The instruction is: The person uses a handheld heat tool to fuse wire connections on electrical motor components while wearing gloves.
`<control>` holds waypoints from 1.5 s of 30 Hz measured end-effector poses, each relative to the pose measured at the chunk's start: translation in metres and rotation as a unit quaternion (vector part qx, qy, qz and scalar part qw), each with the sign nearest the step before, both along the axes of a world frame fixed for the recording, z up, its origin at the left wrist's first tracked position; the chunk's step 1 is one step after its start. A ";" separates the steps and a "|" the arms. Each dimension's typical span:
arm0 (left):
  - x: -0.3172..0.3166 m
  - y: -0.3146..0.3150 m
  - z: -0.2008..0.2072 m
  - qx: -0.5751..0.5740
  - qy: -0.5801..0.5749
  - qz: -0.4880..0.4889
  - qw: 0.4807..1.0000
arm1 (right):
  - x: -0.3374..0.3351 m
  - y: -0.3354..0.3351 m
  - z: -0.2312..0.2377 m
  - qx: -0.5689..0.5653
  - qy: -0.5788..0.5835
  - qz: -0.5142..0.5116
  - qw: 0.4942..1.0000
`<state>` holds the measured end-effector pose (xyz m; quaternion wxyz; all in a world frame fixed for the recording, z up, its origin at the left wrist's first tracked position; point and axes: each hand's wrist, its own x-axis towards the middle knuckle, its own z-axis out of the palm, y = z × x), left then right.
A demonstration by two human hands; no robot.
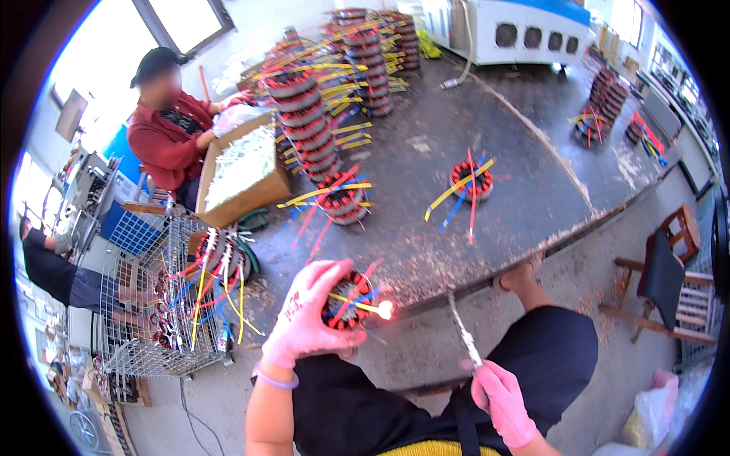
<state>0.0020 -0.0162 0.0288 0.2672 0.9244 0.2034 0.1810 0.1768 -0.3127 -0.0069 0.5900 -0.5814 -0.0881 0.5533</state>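
Observation:
My left hand (308, 315), in a pink glove, grips a round wound stator coil (347, 301) with red, yellow and blue leads. A small bright flame or glowing point (385, 308) sits at the ends of its leads. My right hand (498, 399), also in a pink glove, holds a thin metal torch-like tool (462, 330) whose tip points up toward the table edge, a little right of the glow. Both hands are over my lap, in front of the dark table (426, 243).
On the table lie two loose stators (471, 181) (342, 199) and tall stacks of them (304, 114) at the back. A wire basket (163, 304) with stators and a cardboard box (243, 171) stand left. A person in red (171, 129) sits there. A wooden chair (669, 281) stands right.

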 end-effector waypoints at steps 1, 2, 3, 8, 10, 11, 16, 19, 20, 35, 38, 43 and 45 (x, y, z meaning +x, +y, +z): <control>-0.003 -0.002 0.004 0.009 -0.004 -0.005 1.000 | 0.003 -0.002 0.006 -0.009 -0.017 -0.006 1.000; -0.007 -0.003 0.006 0.014 -0.020 -0.014 1.000 | 0.005 -0.002 0.005 -0.010 -0.020 -0.017 1.000; -0.009 -0.003 0.010 0.019 -0.035 -0.024 0.999 | 0.008 0.001 0.007 -0.005 -0.031 -0.017 0.999; -0.010 -0.003 0.017 0.021 -0.028 -0.033 0.999 | 0.007 -0.001 0.006 -0.006 -0.037 -0.012 0.999; -0.010 -0.002 0.010 0.031 -0.005 -0.025 0.999 | 0.003 -0.001 0.003 0.001 -0.028 0.001 1.000; -0.011 -0.002 0.006 0.035 0.006 -0.021 0.999 | 0.000 0.001 0.002 0.009 -0.027 0.011 1.000; -0.009 0.014 -0.017 0.059 0.055 -0.038 0.996 | -0.011 0.006 -0.004 -0.003 0.020 0.064 0.998; -0.006 0.017 -0.024 0.073 0.092 -0.037 0.992 | -0.017 0.011 -0.001 -0.011 -0.001 0.085 0.996; -0.006 0.018 -0.028 0.065 0.099 -0.039 0.992 | -0.019 0.011 -0.003 -0.013 0.007 0.091 0.996; -0.008 0.022 -0.034 0.073 0.089 -0.019 0.993 | -0.023 0.018 -0.019 0.005 0.015 0.128 0.992; -0.008 0.021 -0.031 0.075 0.098 -0.016 0.992 | -0.025 0.019 -0.020 -0.011 0.006 0.136 0.991; -0.007 0.022 -0.029 0.076 0.096 -0.020 0.992 | -0.027 0.026 -0.010 -0.010 0.014 0.118 0.993; -0.006 0.021 -0.030 0.074 0.094 -0.019 0.993 | -0.027 0.025 -0.011 -0.008 0.019 0.119 0.993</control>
